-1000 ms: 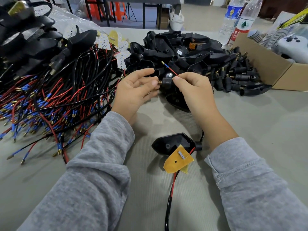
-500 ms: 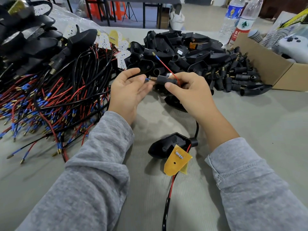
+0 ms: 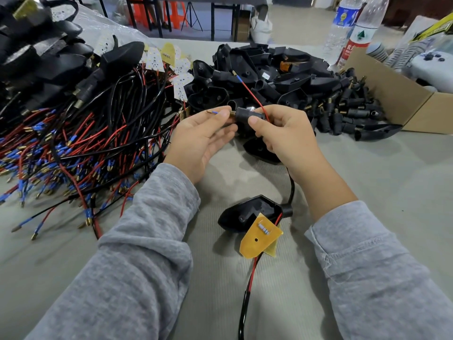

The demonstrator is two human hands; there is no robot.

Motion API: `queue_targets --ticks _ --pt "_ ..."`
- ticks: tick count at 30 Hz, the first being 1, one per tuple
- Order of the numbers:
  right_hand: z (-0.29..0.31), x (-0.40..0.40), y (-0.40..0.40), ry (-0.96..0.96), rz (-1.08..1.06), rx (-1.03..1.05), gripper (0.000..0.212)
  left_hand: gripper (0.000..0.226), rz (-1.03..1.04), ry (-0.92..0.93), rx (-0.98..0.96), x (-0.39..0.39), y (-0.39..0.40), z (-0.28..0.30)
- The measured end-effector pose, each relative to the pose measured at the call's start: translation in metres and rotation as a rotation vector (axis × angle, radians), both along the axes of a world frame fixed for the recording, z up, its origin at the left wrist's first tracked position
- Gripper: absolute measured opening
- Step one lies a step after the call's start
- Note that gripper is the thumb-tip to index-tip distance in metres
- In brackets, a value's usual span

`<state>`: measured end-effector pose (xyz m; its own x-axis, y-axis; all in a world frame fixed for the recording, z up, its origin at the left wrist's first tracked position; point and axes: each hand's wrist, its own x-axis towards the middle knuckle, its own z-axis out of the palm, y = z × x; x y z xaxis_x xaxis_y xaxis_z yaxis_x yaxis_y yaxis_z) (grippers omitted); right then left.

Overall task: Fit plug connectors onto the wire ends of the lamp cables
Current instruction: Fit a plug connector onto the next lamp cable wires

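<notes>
Nearest me, both grey sleeves (image 3: 137, 253) come in low over the grey desk (image 3: 367, 180). Between them a black cable (image 3: 245, 307) with a red lead runs up from the near edge to a yellow circuit board (image 3: 259, 238), which lies against a black lamp housing (image 3: 247, 212). Bare desk to the right of it, open out to the cardboard box (image 3: 402, 99).

Above the housing, my hands meet in mid-air. Right hand (image 3: 286, 133) pinches the black plug connector (image 3: 245, 115) between thumb and fingers; a red wire (image 3: 250, 92) rises from this grip up and left, its blue-sleeved brass tip free over the pile. Left hand (image 3: 201, 138) pinches at the connector's threaded brass end, where a short blue wire end (image 3: 213, 112) with brass tip pokes out leftward.

Left side: a dense tangle of red and black cables (image 3: 73, 148) with blue-sleeved ends spreads up to my left sleeve, crowding that side.

Farther back: a heap of black housings and connectors (image 3: 282, 77), reaching right to the box. Two water bottles (image 3: 353, 28) stand beyond, at the far desk edge.
</notes>
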<state>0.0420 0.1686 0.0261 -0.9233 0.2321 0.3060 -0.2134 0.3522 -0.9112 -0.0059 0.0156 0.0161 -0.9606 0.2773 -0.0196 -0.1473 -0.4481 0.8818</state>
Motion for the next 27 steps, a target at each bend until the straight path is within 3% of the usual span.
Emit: queue_targets --ticks 9,27 --pt "0.0018 0.0012 -0.0036 0.014 -0.001 -0.020 0.020 0.012 0.024 0.001 0.015 0.0003 -0.0015 -0.0027" --pt "0.0057 0.0036 -0.0040 0.061 -0.071 -0.065 0.009 0.012 0.011 -0.010 0.025 0.0012 -0.0013 -0.0011"
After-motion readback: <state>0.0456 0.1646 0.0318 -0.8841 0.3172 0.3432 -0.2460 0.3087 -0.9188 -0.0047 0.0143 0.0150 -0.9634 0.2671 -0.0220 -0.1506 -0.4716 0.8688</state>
